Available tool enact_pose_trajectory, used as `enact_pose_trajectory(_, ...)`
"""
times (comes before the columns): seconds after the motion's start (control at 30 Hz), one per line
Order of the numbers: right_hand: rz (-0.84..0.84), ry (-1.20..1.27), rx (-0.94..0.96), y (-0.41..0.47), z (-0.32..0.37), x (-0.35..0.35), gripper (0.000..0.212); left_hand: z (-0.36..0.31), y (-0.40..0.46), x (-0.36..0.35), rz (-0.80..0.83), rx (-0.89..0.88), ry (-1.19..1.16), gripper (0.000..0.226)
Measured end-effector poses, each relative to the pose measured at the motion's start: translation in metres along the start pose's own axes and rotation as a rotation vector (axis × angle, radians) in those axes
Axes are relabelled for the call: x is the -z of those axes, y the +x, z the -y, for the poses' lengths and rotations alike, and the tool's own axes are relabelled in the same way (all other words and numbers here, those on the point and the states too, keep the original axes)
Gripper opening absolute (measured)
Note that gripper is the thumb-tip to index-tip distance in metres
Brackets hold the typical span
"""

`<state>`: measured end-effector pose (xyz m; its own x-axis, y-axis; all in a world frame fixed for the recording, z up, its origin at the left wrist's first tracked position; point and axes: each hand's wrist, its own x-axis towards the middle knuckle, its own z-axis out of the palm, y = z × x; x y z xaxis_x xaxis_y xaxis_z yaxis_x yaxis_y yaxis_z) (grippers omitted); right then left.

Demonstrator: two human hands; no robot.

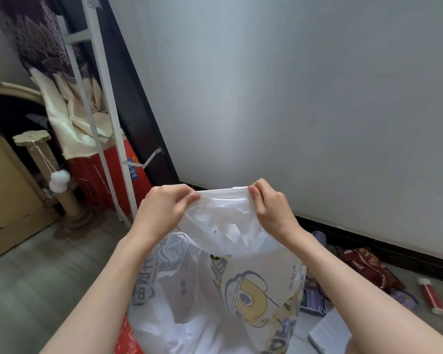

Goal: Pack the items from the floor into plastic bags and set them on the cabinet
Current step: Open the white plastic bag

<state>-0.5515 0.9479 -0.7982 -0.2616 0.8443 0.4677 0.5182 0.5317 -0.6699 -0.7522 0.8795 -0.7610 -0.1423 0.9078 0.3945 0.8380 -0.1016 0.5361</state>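
Both hands, left [164,208] and right [271,208], pinch the top edge of a thin white printed plastic bag [215,290], held up over the floor. On the floor right: dark red snack packet [368,269], red-and-white tube [431,297], white booklet [330,333]. Left, a cardboard scratching post [62,185] and white ladder [105,111] stand near.

A tall scratching post [62,185] stands on the floor at the left, with two white balls [59,180] hanging from it on a string. Behind it sits a big red bag [100,180]. A white ladder [97,103] leans there too, with cream cloth [69,118] draped beside it. A gray wall [292,98] fills the right.
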Motion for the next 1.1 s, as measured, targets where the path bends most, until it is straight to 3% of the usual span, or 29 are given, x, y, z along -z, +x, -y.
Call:
enact_pose_trajectory(0.13, -0.050, -0.014, 0.028, 0.004, 0.002, -0.003, 0.028, 0.006, 0.001, 0.006, -0.118, -0.031, 0.173, 0.011)
enact_pose_trajectory(0.27, 0.159, -0.109, 0.049, -0.005, -0.006, -0.013, 0.048, 0.020, 0.007, 0.001, -0.107, -0.038, 0.268, 0.015)
enact_pose_trajectory(0.4, 0.337, -0.151, 0.016, 0.001, -0.030, -0.032, 0.029, 0.034, 0.026, -0.018, -0.066, -0.177, 0.365, 0.019)
enact_pose_trajectory(0.53, 0.281, -0.188, -0.188, 0.007, -0.057, -0.066, 0.021, 0.061, 0.041, -0.052, -0.143, -0.327, 0.553, 0.041)
enact_pose_trajectory(0.63, 0.291, -0.343, -0.255, -0.005, -0.088, -0.096, 0.019, 0.085, 0.019, -0.103, -0.120, -0.325, 0.501, 0.037)
enact_pose_trajectory(0.7, 0.323, -0.431, -0.241, -0.013, -0.105, -0.113, 0.022, 0.103, -0.011, -0.146, 0.101, -0.264, 0.352, 0.032)
enact_pose_trajectory(0.83, 0.323, -0.540, -0.171, -0.027, -0.139, -0.143, 0.022, 0.141, -0.068, -0.226, 0.805, 0.125, 0.145, 0.050)
enact_pose_trajectory(0.97, 0.301, -0.572, -0.198, -0.039, -0.160, -0.153, 0.020, 0.163, -0.110, -0.279, 1.276, 0.267, 0.071, 0.058)
enact_pose_trajectory(1.03, 0.252, -0.583, -0.219, -0.040, -0.168, -0.152, 0.015, 0.165, -0.122, -0.287, 1.445, 0.307, 0.089, 0.058)
enact_pose_trajectory(1.1, 0.217, -0.585, -0.247, -0.040, -0.173, -0.151, 0.013, 0.165, -0.128, -0.287, 1.505, 0.365, 0.068, 0.060)
